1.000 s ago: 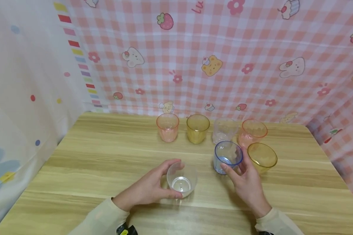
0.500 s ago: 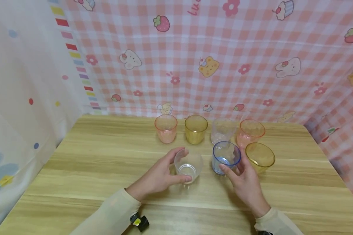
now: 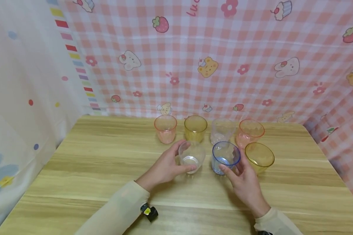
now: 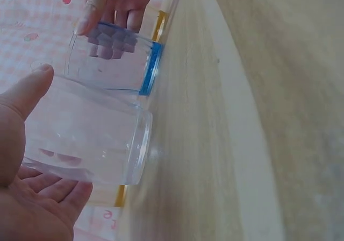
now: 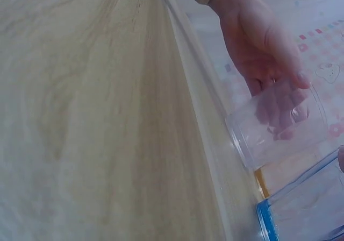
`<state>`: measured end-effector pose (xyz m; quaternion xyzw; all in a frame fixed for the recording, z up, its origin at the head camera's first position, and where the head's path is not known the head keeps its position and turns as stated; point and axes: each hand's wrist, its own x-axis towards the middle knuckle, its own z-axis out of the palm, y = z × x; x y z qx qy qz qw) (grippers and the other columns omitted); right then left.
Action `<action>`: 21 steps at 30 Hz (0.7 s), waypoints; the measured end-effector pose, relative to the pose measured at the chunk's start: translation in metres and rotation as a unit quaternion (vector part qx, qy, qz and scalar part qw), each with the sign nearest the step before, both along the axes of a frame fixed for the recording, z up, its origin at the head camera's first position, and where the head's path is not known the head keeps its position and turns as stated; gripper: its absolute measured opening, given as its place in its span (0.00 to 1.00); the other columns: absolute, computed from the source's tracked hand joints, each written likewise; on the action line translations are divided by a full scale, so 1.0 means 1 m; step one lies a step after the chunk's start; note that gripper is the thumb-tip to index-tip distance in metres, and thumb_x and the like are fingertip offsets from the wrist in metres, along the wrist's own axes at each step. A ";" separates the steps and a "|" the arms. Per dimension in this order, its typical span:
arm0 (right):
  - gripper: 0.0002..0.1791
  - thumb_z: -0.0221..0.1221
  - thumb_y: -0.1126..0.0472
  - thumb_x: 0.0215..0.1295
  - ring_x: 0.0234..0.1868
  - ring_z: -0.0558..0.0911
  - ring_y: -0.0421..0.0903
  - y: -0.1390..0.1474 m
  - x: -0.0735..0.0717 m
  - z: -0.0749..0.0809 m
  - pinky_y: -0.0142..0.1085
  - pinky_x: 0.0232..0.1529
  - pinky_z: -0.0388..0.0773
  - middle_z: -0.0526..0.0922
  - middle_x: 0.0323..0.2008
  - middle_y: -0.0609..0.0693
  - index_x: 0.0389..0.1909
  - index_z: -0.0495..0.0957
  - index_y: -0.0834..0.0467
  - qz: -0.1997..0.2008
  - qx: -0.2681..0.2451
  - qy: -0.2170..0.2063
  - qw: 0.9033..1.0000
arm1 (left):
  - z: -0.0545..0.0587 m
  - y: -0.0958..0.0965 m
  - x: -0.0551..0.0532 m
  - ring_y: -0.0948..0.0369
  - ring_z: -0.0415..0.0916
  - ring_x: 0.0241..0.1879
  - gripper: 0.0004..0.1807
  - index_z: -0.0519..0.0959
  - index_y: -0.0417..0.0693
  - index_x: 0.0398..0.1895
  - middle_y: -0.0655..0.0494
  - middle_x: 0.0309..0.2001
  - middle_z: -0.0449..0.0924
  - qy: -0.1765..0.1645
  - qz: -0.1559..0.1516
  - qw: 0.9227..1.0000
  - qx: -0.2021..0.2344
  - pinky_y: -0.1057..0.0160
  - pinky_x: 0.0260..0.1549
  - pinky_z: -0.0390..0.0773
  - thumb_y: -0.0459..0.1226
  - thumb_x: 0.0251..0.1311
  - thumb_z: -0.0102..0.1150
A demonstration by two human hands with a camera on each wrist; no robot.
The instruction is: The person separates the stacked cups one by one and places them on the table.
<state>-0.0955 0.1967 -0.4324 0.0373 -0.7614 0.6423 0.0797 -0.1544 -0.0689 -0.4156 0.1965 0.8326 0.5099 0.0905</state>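
Observation:
My left hand holds a clear plastic cup, its thumb on the near side and fingers round the far side. The cup stands upright, its base right at the tabletop in the left wrist view. Just to its right is a clear blue-rimmed cup, also upright, gripped by my right hand with the thumb in front and fingers behind. A narrow gap parts the two cups in the head view. The thick blue base of the second cup shows in the left wrist view. Both cups look empty.
Behind stand a pink cup, a yellow cup, a faint clear cup and another pink cup. A second yellow cup is close right of my right hand. Checked cloth hangs behind the wooden table.
My left hand has moved the clear cup away from me and to the right, closer to the blue-rimmed cup. The right hand keeps its hold in nearly the same place.

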 end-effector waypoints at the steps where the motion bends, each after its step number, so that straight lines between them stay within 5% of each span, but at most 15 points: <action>1: 0.54 0.65 0.75 0.72 0.82 0.60 0.68 0.000 0.000 0.000 0.23 0.68 0.70 0.52 0.85 0.69 0.87 0.39 0.66 0.000 0.000 0.001 1.000 | -0.001 0.001 -0.001 0.43 0.72 0.76 0.51 0.63 0.46 0.82 0.50 0.78 0.73 0.002 0.001 1.000 -0.001 0.37 0.79 0.66 0.44 0.60 0.82; 21: 0.54 0.66 0.74 0.71 0.83 0.59 0.67 0.000 0.000 0.000 0.22 0.68 0.70 0.52 0.85 0.68 0.87 0.40 0.65 -0.009 0.002 -0.005 1.000 | -0.002 0.008 -0.006 0.44 0.69 0.78 0.53 0.58 0.42 0.84 0.48 0.80 0.71 -0.006 -0.006 1.000 0.002 0.39 0.82 0.61 0.43 0.61 0.80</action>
